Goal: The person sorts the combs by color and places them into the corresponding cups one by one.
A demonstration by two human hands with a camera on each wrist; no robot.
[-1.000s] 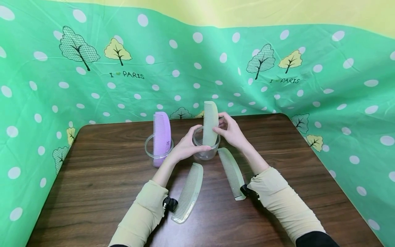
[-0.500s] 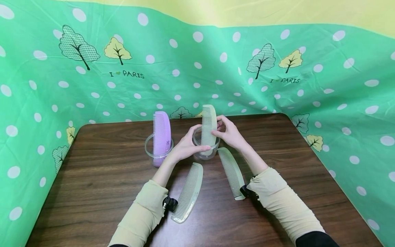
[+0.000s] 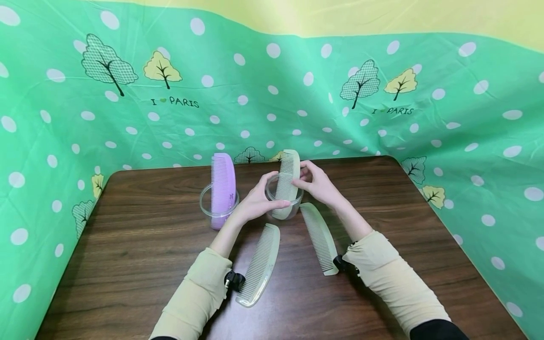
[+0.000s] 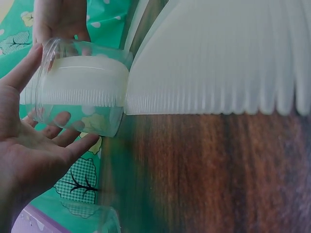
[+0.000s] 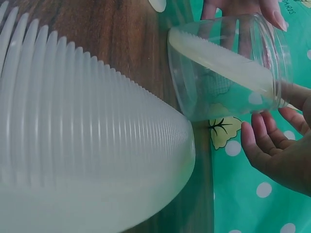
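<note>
lying near clear jar (image 5: 218, 99) — two green combs (image 3: 260, 267) (image 3: 319, 238); standing left — purple comb (image 3: 223, 184)

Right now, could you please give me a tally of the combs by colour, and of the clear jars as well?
Pale green combs: 3
Purple comb: 1
Clear jars: 2
Total: 6

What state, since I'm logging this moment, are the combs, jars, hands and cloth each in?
Purple comb: standing in the left jar.
Left jar: unlidded, upright.
Held green comb: tilted inside the right jar, top sticking out.
Right jar: unlidded, upright, gripped.
Near left green comb: lying flat.
Near right green comb: lying flat.
Left hand: curled round the right jar.
Right hand: pinching the held green comb.
Cloth: hanging, wrinkled.
</note>
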